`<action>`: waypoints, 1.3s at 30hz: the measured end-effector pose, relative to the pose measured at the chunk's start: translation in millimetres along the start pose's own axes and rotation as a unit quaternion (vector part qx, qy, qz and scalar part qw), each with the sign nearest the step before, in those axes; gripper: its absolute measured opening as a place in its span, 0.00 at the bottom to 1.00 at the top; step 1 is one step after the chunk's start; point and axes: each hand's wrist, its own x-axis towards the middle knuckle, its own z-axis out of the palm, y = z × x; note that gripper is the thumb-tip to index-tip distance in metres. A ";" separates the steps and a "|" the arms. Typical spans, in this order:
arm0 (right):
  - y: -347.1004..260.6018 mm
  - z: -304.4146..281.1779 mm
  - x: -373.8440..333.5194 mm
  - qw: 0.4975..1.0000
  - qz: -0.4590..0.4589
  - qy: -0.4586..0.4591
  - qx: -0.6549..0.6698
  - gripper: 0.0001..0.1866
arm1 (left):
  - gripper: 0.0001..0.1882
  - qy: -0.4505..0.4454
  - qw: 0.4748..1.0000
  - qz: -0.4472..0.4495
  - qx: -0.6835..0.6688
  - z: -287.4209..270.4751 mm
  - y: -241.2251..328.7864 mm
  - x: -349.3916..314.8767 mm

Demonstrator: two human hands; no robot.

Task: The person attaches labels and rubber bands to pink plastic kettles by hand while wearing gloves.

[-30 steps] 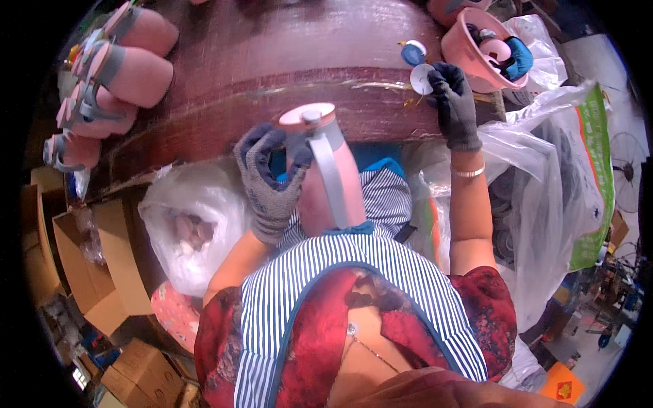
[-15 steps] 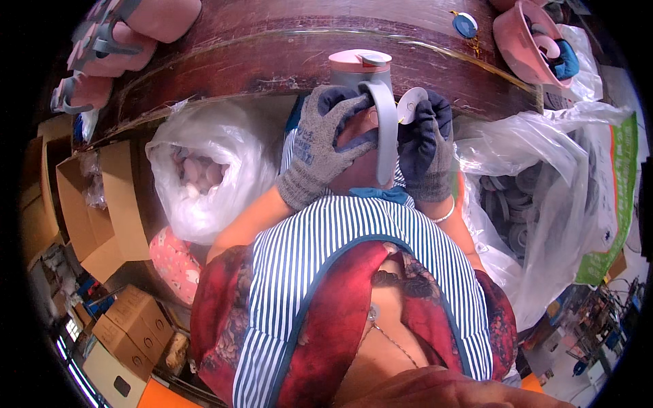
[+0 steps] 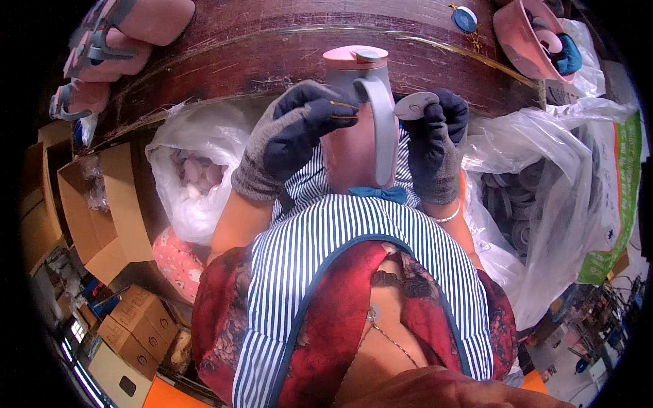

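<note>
A pink jug (image 3: 347, 153) with a grey collar, a pink lid and a long grey handle (image 3: 386, 139) stands upright in front of my apron, at the table's near edge. My left hand (image 3: 289, 136), in a grey and dark blue glove, is closed on a thin yellow cord (image 3: 343, 117), stretched in a loop toward the handle. Beyond the handle, my gloved right hand (image 3: 439, 146) pinches a round white tag (image 3: 412, 107) by its edge. Where the cord passes behind the handle I cannot see.
Several pink jugs (image 3: 129, 51) lie at the table's far left. A pink basin (image 3: 513, 41) and a blue round tag (image 3: 464, 19) are at the far right. Plastic bags of pink parts (image 3: 204, 221) and grey parts (image 3: 564, 224) flank me, with an open carton (image 3: 129, 197) farther left.
My left hand has come off the jug and moved left, now pulling the yellow cord. My right hand shifted slightly right, and the white tag has tilted flatter.
</note>
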 end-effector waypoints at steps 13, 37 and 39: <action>-9.0 5.7 17.8 0.978 -0.106 -0.148 -0.099 0.18 | 0.21 -0.177 0.964 0.054 -0.189 -36.0 -9.7 7.7; -52.2 31.6 45.6 0.640 -0.491 -0.210 -0.553 0.24 | 0.28 -0.170 0.768 0.238 0.570 11.5 68.8 75.7; -42.6 19.7 42.6 0.668 -0.487 -0.159 -0.540 0.21 | 0.24 -0.196 0.834 0.161 0.489 0.1 73.0 80.4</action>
